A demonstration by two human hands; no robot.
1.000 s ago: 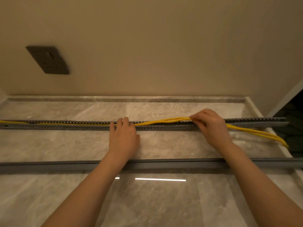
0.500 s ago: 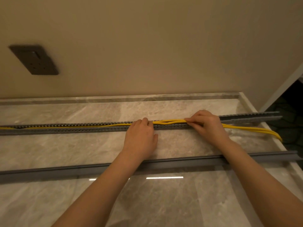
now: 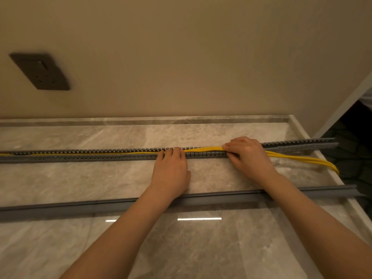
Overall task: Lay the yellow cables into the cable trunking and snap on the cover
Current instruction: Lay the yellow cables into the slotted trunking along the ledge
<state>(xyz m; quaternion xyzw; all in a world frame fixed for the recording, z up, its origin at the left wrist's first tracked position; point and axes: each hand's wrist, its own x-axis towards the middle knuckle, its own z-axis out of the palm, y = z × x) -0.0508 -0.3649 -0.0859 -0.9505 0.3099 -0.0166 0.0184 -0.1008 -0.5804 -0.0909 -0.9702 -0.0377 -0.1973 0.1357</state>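
Our yellow cables (image 3: 203, 150) run left to right along the cable trunking (image 3: 80, 157), seated on the left, humped over the rim between our hands, and trailing loose off the tabletop (image 3: 80, 178) to the right. Our left hand (image 3: 171, 172) presses them down with straight fingers. Our right hand (image 3: 248, 156), nearer the loose stretch, curls round the bundle, and the cover (image 3: 60, 208) lies parallel, nearer us.

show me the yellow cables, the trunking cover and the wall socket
yellow cables (image 3: 298, 158), head view, loose right stretch
trunking cover (image 3: 80, 208), head view, left part
wall socket (image 3: 40, 72), head view, faceplate middle
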